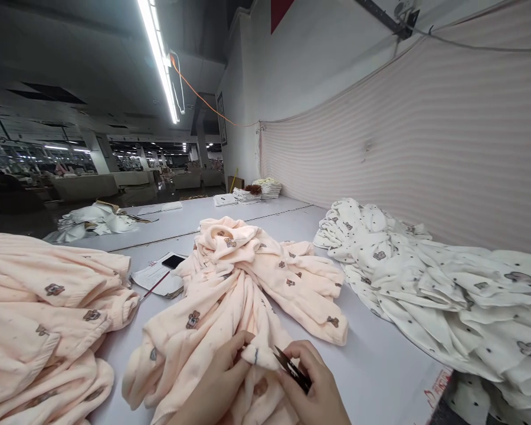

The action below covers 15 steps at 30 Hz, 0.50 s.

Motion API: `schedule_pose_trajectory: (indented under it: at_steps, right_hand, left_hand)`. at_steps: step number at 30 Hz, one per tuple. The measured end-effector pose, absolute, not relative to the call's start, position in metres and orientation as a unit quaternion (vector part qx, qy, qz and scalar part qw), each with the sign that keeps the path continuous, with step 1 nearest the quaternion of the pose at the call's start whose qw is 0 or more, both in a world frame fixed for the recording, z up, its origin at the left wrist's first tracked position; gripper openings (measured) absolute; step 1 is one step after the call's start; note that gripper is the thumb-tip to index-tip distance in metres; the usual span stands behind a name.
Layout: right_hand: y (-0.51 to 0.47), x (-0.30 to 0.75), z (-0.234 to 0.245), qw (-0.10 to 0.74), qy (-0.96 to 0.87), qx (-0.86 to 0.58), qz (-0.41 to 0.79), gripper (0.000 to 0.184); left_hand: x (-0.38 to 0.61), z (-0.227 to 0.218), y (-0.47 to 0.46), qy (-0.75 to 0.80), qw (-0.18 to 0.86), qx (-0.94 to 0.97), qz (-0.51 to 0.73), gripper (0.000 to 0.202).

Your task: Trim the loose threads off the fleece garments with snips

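Note:
A fluffy peach garment [243,283] with bear prints lies bunched on the table in front of me, its sleeve stretched to the right. My left hand [223,378] pinches a gathered bit of its fabric between thumb and fingers. In my right hand [312,383] are small black thread snips [296,373], held with the pointed blades toward that pinched fabric. The blade tips are close to the fabric; whether they touch it I cannot tell. A short dark mark shows on the pale bit between my hands.
More peach garments [53,301] are heaped on the left. White printed fabric [407,283] is piled along the right. Papers [159,276] with a dark phone [173,261] and a red pen [154,285] lie behind. Folded stacks [268,189] stand at the table's far end.

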State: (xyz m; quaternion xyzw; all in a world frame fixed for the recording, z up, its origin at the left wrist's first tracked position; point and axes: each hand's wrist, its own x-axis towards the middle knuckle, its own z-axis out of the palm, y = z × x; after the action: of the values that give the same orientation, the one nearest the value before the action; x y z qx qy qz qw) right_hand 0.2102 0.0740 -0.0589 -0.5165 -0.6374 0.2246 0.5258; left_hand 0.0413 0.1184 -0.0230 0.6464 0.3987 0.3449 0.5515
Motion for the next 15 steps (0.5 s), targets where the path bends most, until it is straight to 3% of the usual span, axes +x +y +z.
schedule_pose_trajectory:
  at_steps: [9,13,15]
  right_hand:
    - [0.074,0.199,-0.056,0.449,-0.669,-0.577,0.134,0.023]
    - [0.073,0.201,-0.068,0.440,-0.653,-0.587,0.188,0.019]
    - [0.075,0.203,-0.072,0.435,-0.654,-0.587,0.197,0.008]
  left_hand:
    - [0.034,-0.031,0.116,0.384,0.573,0.612,0.387,0.009]
    - [0.035,-0.034,0.111,0.405,0.531,0.612,0.424,0.015]
    - [0.032,-0.032,0.112,0.417,0.508,0.611,0.441,0.025]
